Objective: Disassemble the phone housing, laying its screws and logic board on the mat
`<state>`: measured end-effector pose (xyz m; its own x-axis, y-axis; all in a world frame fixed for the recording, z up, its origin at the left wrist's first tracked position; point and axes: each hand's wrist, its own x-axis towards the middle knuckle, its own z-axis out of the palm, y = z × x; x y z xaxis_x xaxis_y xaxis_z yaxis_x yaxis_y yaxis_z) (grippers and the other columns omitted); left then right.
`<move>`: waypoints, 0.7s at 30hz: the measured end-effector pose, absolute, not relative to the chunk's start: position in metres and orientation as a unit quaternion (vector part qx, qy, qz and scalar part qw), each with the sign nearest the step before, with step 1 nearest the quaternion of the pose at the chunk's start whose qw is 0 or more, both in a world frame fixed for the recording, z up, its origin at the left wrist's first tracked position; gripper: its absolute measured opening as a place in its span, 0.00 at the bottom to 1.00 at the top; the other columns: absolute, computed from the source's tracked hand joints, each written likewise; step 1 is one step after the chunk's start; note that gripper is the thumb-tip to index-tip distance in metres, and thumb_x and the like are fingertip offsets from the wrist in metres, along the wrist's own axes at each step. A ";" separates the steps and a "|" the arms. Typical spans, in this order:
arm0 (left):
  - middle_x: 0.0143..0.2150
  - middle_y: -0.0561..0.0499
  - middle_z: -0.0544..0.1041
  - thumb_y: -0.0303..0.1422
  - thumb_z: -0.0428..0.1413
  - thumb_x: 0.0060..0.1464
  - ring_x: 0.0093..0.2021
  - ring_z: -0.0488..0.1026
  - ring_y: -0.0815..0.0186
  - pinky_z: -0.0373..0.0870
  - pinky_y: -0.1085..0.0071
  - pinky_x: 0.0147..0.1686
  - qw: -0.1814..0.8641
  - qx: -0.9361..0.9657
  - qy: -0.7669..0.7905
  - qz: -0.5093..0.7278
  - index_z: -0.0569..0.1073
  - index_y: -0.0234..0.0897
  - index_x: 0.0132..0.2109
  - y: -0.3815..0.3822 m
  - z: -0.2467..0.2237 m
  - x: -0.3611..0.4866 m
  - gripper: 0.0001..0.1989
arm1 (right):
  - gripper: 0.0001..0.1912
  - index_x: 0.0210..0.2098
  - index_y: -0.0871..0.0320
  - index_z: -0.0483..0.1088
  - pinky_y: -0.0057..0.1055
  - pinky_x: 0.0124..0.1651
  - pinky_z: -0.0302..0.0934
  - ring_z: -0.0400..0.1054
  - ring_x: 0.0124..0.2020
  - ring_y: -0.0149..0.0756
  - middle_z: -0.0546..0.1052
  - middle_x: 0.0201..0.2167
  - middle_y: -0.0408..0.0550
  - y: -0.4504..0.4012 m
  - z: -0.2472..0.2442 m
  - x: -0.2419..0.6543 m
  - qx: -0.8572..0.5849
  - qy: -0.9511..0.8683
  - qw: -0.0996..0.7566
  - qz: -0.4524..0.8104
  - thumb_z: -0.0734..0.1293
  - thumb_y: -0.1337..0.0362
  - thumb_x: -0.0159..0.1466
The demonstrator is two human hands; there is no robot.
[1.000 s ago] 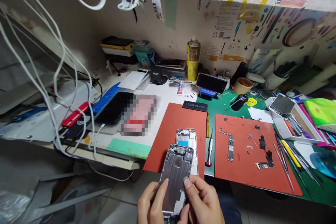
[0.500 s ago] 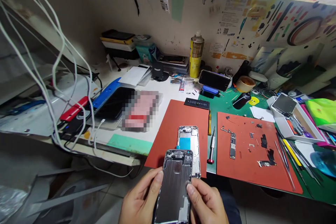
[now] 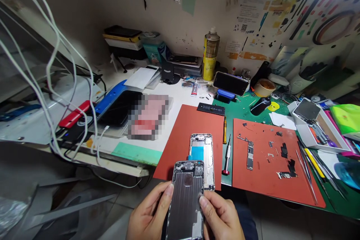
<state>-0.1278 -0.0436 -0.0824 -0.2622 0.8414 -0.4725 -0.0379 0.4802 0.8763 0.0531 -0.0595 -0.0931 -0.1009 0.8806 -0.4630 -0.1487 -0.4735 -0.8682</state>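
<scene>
A dark, emptied phone housing (image 3: 184, 202) is held between both hands at the bottom centre, its inner side facing up. My left hand (image 3: 152, 210) grips its left edge with the thumb on the rim. Pressed against its right edge are the thumb and fingers of my right hand (image 3: 221, 213). Just beyond, partly covered by it, a silver phone housing (image 3: 208, 157) with a blue strip (image 3: 197, 153) lies on the left red mat (image 3: 176, 138). A black battery (image 3: 210, 108) lies at that mat's far edge.
Two screwdrivers (image 3: 227, 153) lie between the mats. The right red mat (image 3: 264, 187) bears a logic board (image 3: 250, 155) and small parts. Tweezers and tools (image 3: 315, 163) lie on its right. A propped phone (image 3: 230, 83) and spray can (image 3: 210, 56) stand behind; cables (image 3: 52, 63) hang left.
The camera view has shifted slightly. The dark housing has moved a little to the left relative to the silver one, still held in both hands.
</scene>
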 end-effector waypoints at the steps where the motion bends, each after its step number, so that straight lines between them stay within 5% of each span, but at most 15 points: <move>1: 0.36 0.45 0.85 0.61 0.69 0.49 0.33 0.82 0.55 0.82 0.69 0.33 0.532 0.295 0.675 0.418 0.86 0.39 0.46 -0.043 -0.082 -0.127 0.31 | 0.35 0.33 0.60 0.79 0.22 0.17 0.37 0.49 0.12 0.23 0.56 0.09 0.34 -0.060 -0.093 0.053 -0.548 -0.330 0.389 0.663 0.68 0.31 0.67; 21: 0.33 0.47 0.84 0.60 0.69 0.49 0.31 0.80 0.58 0.77 0.73 0.28 0.523 0.265 0.678 0.444 0.85 0.38 0.45 -0.048 -0.078 -0.118 0.30 | 0.36 0.33 0.60 0.79 0.22 0.18 0.39 0.52 0.13 0.24 0.56 0.11 0.34 -0.060 -0.093 0.055 -0.561 -0.337 0.367 0.661 0.68 0.29 0.66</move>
